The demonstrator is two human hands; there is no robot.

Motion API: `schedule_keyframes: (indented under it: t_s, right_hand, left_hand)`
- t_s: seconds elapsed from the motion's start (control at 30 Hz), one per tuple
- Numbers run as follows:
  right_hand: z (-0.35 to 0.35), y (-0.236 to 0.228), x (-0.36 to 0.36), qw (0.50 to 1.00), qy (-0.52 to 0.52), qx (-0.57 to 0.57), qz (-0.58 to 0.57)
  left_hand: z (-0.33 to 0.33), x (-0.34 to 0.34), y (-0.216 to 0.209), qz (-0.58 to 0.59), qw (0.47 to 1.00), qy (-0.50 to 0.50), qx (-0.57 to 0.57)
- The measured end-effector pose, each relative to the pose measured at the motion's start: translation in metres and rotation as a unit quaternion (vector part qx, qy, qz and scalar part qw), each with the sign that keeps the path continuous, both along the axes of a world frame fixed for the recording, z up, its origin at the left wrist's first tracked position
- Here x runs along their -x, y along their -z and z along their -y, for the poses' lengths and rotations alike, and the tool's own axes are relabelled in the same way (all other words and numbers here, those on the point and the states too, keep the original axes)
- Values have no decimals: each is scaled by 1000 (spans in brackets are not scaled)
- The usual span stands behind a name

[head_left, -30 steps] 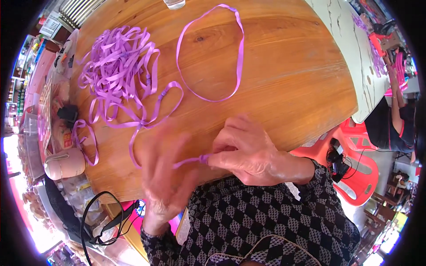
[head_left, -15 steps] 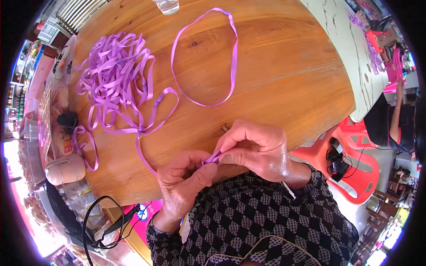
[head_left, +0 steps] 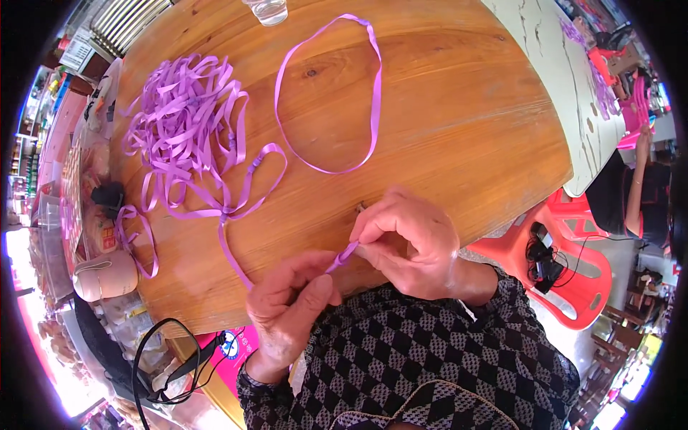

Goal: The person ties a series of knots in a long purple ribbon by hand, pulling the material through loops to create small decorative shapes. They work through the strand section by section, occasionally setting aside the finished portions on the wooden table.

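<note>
Between my two hands a narrow purple ribbon (head_left: 344, 257) is stretched short, twisted or knotted at that spot. My left hand (head_left: 285, 304) pinches one side of it between thumb and fingers. The thumb and fingertips of my right hand (head_left: 414, 247) grip the other side. From my left hand the ribbon runs back up the table to a small knot beside a tangled heap of purple ribbon (head_left: 179, 118). A separate ribbon loop (head_left: 377, 93), with a knot at its top, lies beyond my hands.
The wooden table (head_left: 459, 107) meets a white marbled surface (head_left: 541, 64) on the right. A clear cup (head_left: 269, 12) stands at the far edge. Orange-red plastic chairs (head_left: 516, 247), one holding black cables, are at right, near another person's arm (head_left: 638, 183). A pinkish rolled item (head_left: 107, 276) sits left.
My hands have drawn slightly apart, and more of the twisted ribbon shows between them. My left hand has shifted a little left and down.
</note>
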State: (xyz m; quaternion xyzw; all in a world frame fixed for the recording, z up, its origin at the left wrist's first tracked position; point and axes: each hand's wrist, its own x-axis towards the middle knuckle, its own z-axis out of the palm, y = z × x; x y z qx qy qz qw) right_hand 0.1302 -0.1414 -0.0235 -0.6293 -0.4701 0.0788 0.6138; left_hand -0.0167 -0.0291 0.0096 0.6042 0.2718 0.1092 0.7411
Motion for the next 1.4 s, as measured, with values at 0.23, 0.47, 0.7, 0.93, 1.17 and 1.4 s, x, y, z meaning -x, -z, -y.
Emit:
schedule_keyframes:
  t_s: [0.23,0.47,0.7,0.93,1.17,1.4]
  right_hand:
    - [2,1,-5,994,-76,47,-61]
    - [-3,3,-2,992,-48,3,119]
    - [-5,-5,9,986,-73,1,151]
    - [1,-6,0,997,-48,-24,59]
    - [1,-5,-3,997,-54,-22,41]
    - [6,-3,-3,995,-79,18,-62]
  left_hand:
    - [-6,11,-9,-4,998,-54,-18]
    - [-12,25,-11,-51,989,-33,-132]
    - [-9,-11,-4,10,881,76,-466]
    - [-1,-15,-4,-65,997,-10,45]
    - [0,-14,-2,-48,998,3,48]
    - [1,-17,7,-54,996,-29,58]
